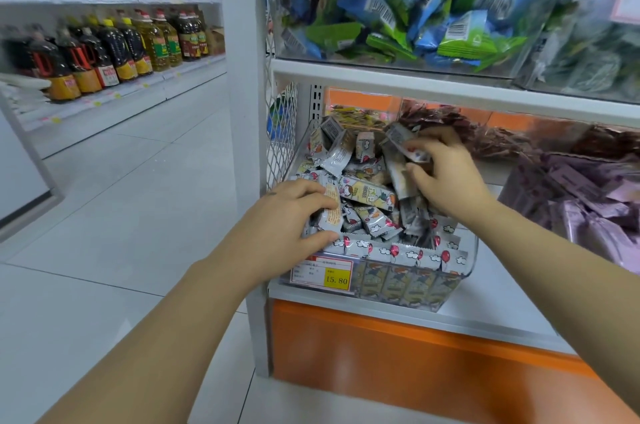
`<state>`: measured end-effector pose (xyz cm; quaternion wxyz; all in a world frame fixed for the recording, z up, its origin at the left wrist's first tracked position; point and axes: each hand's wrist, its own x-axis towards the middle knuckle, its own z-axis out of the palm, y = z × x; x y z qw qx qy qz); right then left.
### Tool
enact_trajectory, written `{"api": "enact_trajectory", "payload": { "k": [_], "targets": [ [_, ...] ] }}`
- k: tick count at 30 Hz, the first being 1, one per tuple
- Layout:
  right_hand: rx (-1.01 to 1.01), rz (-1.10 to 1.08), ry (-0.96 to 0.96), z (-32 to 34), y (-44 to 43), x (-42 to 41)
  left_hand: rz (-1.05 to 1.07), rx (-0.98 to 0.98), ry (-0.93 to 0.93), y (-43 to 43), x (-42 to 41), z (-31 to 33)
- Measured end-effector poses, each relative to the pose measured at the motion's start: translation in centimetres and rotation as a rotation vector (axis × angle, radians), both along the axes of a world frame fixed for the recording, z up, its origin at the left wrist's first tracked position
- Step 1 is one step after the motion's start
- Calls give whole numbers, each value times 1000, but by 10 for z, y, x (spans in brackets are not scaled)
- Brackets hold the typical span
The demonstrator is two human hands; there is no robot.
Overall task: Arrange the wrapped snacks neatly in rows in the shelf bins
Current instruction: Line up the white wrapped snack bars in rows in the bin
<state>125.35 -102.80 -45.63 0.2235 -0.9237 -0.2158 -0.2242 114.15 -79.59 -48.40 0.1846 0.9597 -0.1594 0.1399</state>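
Observation:
A clear plastic bin (465, 262) on the lower shelf holds several small grey wrapped snacks (367, 195) printed with cartoon pictures and red balloons. A tidy row of them stands along the bin's front wall (401, 281), while the pile behind lies jumbled. My left hand (287, 219) is at the bin's left front and grips a few snack packs (329, 212) between thumb and fingers. My right hand (443, 171) reaches into the middle of the bin and pinches a bunch of packs (403, 146) lifted above the pile.
A price tag (322, 273) reading 15.80 hangs on the bin's front. A bin of purple packs (588, 195) sits to the right, and a bin of blue and green packs (415, 22) on the shelf above. Oil bottles (114, 49) line shelves across the tiled aisle at left.

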Motion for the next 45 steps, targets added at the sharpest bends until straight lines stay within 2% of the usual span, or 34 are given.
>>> {"api": "enact_trajectory", "payload": {
  "k": [2,5,9,14,18,23,29,34,39,45],
  "targets": [
    [-140,-5,105,2,2,14,-1,4,2,1,0,-1],
    [-213,31,196,5,0,28,-3,5,5,2,0,-2],
    [-254,38,169,5,-4,34,-6,3,4,2,1,-3],
    [-337,92,242,3,-10,18,-6,0,3,2,1,-3],
    [-213,89,78,7,-15,17,-2,7,0,2,2,-4],
    [-64,89,74,14,-17,28,-1,9,-2,1,2,-4],
    [-232,153,200,8,-19,35,1,7,-6,1,2,-4],
    [-176,112,172,8,-17,38,-2,-1,-3,1,1,-4],
    [-226,159,299,7,-18,39,-2,4,-6,1,2,-4],
    [-196,198,254,8,-22,26,-16,-10,-6,1,-2,-3]
  ]
}}
